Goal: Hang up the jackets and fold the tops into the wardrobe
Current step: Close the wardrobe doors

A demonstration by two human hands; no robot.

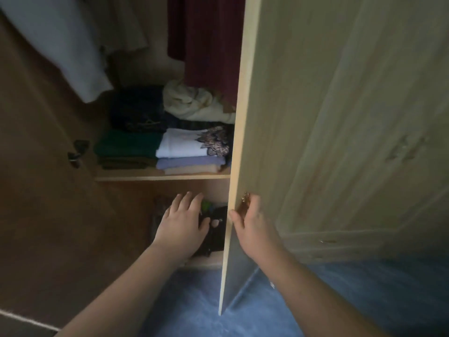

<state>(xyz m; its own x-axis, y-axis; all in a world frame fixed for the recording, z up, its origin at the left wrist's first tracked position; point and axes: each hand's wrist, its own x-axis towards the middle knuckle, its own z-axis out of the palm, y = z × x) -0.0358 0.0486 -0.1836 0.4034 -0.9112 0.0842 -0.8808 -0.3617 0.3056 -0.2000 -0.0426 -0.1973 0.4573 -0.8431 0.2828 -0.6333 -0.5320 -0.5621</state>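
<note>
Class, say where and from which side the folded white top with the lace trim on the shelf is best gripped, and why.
Grip the white top at its folded front edge, coming from the open front of the wardrobe. It sits on other folded tops, so fingers could probably slide under that edge; the door crowds its lace end.

Both forearms are bare to the frame edge, the left hand [183,221] and right hand [252,223] ungloved.
</note>
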